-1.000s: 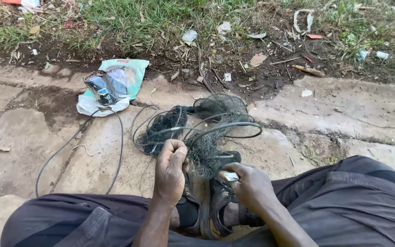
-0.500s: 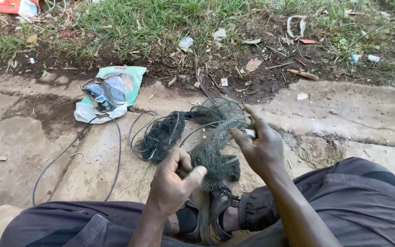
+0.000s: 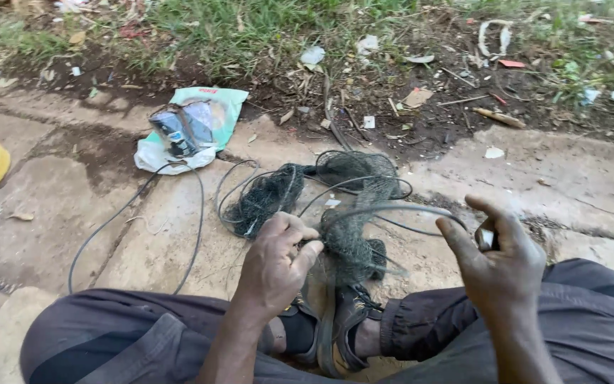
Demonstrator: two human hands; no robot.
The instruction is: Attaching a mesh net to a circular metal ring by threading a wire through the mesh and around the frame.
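Pinching dark netting (image 3: 349,245) in left hand (image 3: 273,267), right hand (image 3: 500,263) pulling cord taut, gripping small white tool (image 3: 487,238); next needs steady tension

The dark mesh netting (image 3: 349,235) is a bunched, tangled mass lying on the concrete slab between the sandalled feet and the soil edge, with one clump to the left and another farther back. Thin grey wire (image 3: 385,210) loops through and around it, with one long strand trailing left across the slab.
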